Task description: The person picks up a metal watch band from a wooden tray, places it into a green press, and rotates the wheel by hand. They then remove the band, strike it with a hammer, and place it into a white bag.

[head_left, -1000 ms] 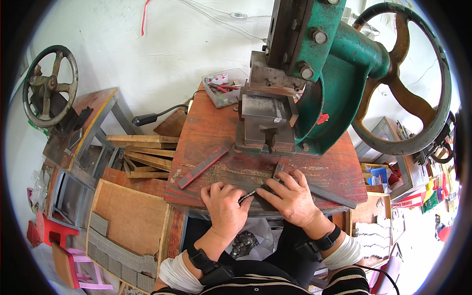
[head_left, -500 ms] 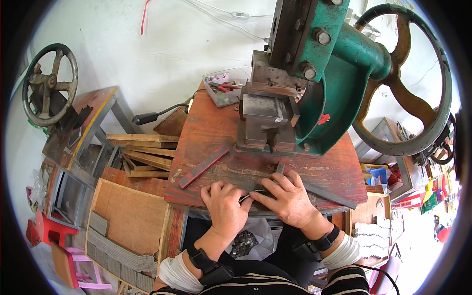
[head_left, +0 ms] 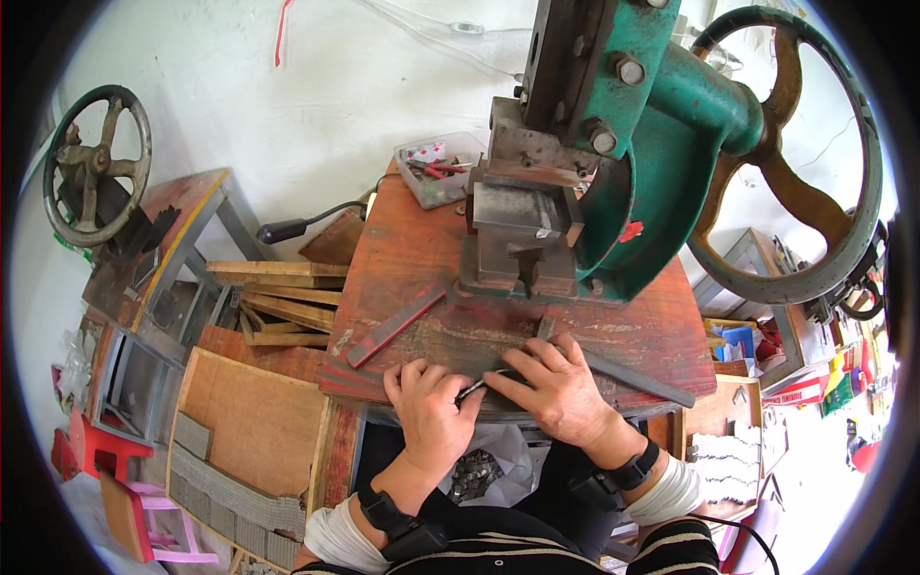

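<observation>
The left hand (head_left: 426,407) pinches a small strip (head_left: 470,390) near the front edge of the table (head_left: 407,254); the right hand (head_left: 551,393) curls at its far end, grip unclear. A light, steady pinch should stop it slipping.

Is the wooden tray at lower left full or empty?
Neither: packed grey pieces cover part of the wooden tray, but bare wood shows elsewhere.
</observation>
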Demonstrator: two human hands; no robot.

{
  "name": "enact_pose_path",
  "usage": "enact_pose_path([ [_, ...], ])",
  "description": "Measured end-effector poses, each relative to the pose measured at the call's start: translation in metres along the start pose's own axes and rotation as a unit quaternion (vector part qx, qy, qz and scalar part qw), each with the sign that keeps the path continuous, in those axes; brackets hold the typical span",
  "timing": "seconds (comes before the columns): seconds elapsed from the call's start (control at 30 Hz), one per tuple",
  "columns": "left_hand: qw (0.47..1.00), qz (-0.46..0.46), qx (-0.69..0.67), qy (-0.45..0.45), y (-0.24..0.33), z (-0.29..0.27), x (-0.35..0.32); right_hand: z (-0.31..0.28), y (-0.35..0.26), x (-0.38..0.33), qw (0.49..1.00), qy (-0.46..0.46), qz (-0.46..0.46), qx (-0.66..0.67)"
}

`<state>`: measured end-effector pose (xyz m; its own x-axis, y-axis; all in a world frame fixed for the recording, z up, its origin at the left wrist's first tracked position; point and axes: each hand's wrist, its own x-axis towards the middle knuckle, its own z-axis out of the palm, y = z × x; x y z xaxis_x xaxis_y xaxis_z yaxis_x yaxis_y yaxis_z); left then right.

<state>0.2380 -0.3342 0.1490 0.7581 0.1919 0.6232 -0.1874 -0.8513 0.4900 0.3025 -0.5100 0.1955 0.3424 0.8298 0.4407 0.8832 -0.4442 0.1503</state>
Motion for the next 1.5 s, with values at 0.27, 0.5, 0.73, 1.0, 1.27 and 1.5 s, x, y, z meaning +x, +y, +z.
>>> enact_pose_path([
  [0.27,1.000,-0.004,-0.003,0.005,0.000,-0.001,0.001,0.001,-0.004,0.005,0.999,0.004,-0.024,0.030],
  [0.5,1.000,-0.010,-0.010,0.006,-0.001,0.001,0.000,0.002,-0.004,0.005,0.999,0.006,-0.038,0.033],
  [0.73,0.999,-0.020,-0.020,0.015,0.000,0.000,0.000,0.001,-0.004,0.006,0.999,0.016,-0.020,0.027],
  [1.0,0.999,-0.013,-0.026,0.016,0.001,-0.002,0.000,0.001,0.001,-0.001,0.999,0.018,-0.009,0.027],
  [1.27,1.000,-0.005,-0.010,0.004,0.002,-0.007,0.001,-0.002,0.004,-0.001,0.999,0.025,0.010,0.039],
  [1.5,1.000,-0.009,-0.008,-0.011,-0.003,-0.003,0.002,0.009,0.009,-0.004,0.994,0.043,0.043,0.087],
])
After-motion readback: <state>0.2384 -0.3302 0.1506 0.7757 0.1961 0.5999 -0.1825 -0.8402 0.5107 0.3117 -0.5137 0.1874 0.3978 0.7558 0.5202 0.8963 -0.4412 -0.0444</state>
